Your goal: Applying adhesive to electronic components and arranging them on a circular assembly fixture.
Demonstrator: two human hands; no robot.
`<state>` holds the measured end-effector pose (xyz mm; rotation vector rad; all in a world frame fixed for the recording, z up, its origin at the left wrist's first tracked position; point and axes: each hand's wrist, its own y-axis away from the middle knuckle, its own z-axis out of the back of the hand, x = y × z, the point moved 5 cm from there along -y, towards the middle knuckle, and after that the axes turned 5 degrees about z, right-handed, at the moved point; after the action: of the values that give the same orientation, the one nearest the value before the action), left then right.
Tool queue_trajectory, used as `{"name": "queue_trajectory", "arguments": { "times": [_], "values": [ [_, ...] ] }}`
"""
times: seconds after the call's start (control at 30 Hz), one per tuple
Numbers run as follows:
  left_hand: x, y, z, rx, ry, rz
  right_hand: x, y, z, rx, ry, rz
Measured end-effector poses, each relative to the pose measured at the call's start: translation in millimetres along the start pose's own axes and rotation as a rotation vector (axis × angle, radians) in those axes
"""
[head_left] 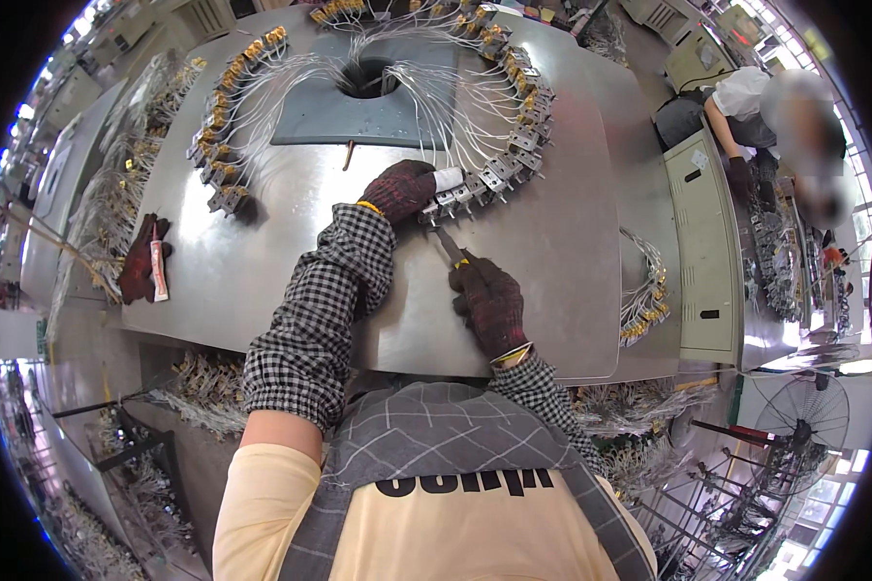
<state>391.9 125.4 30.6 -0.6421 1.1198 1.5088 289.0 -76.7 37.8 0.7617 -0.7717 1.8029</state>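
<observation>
My left hand [400, 192], in a dark red knit glove with white wrapping on a finger, is closed at the near end of a curved row of small metal blocks [494, 176]. Its fingers press on the end block, and partly hide it. Thin white wires run from these blocks to a dark round hole [366, 79] in a grey plate. In my right hand [491, 305], also gloved, is a slim hand tool [450, 244] with a grey metal blade. Its tip points at the end block; whether it touches cannot be made out.
The metal table [562, 281] bears another arc of blocks with brassy parts [225, 145] on the left. A glove [140, 261] and a white-red tube [158, 263] lie at its left edge. Right, a co-worker [746, 107] stands beyond a cabinet [702, 242]; a fan [802, 412] stands lower right.
</observation>
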Motion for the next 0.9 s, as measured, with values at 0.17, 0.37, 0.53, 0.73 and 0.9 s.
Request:
{"name": "queue_trajectory", "arguments": {
  "times": [0.17,0.37,0.53,0.73,0.9],
  "values": [
    [-7,-1,-1,-0.069,-0.104,0.012,9,7,23,-0.312,-0.137,0.446],
    [-7,7,2,-0.027,0.005,-0.004,26,-4,1,-0.079,0.572,0.385],
    [-13,10,3,-0.004,-0.082,0.026,35,5,-2,-0.043,0.547,0.359],
    [-16,5,0,-0.003,-0.065,0.027,-5,4,-4,0.041,0.173,0.258],
    [11,-1,3,-0.138,-0.155,0.013,20,3,21,-0.062,0.218,0.533]
  ]
}}
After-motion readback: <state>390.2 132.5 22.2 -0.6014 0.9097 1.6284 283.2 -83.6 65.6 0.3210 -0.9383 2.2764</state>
